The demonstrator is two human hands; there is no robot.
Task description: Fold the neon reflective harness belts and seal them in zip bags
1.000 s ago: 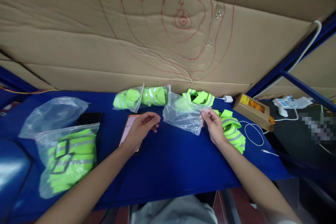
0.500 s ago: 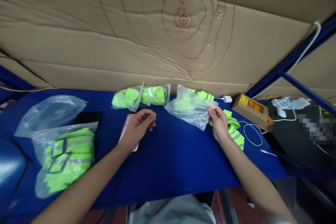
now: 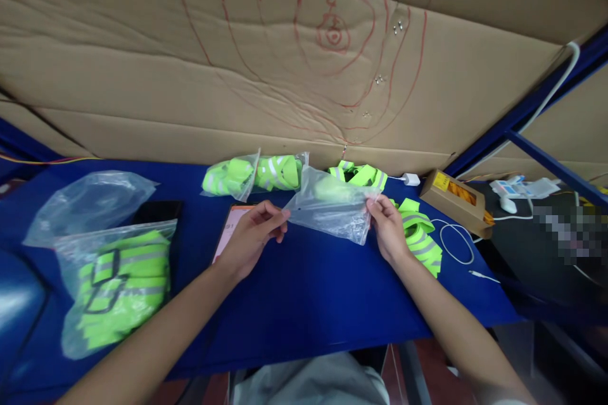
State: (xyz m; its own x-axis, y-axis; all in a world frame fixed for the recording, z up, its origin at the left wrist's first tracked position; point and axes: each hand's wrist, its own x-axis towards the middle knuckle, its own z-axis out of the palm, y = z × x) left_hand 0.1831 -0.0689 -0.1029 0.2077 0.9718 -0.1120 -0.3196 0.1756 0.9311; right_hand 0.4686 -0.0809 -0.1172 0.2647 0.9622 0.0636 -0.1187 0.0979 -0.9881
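A clear plastic bag is stretched between my two hands above the blue table. My left hand pinches its left corner between thumb and fingers. At the opposite corner, my right hand grips the edge. Through the film, some lime-green material shows behind the bag. Lime reflective strapping lies just right of my right hand, and another bundle sits at the back. Partly under my left hand is a phone with a lit screen.
Two bagged lime rolls lie by the cardboard wall. At left are a filled bag of reflective straps, a loose clear bag and a dark flat object. A cardboard box and a white cable lie right.
My left hand has moved slightly right and taken hold of the bag's left corner. My right hand has shifted a little left, and the bag is now spread between both.
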